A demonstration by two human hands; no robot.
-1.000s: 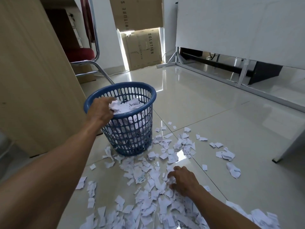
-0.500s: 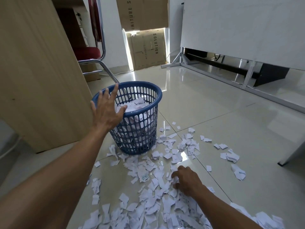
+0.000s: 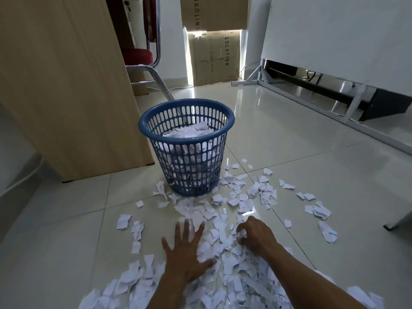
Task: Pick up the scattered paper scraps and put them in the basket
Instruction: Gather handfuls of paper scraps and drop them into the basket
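A blue slotted basket [image 3: 229, 121] stands upright on the tiled floor, more than half full of white paper. Many white paper scraps [image 3: 243, 201] lie scattered in front of and to the right of it, thickest near me. My left hand [image 3: 186, 253] lies flat on the scraps with fingers spread and straight. My right hand [image 3: 256, 235] is just to its right, fingers curled down into the pile, gathering scraps under them.
A light wooden panel [image 3: 66, 85] stands close on the left of the basket. Behind it are a red-seated chair with chrome legs [image 3: 156, 74] and cardboard boxes [image 3: 216, 56]. A white board on a metal frame [image 3: 334, 41] runs along the right.
My left hand has left the basket rim and come down onto the scraps beside my right hand. The right hand stays on the pile. The view has tipped lower.
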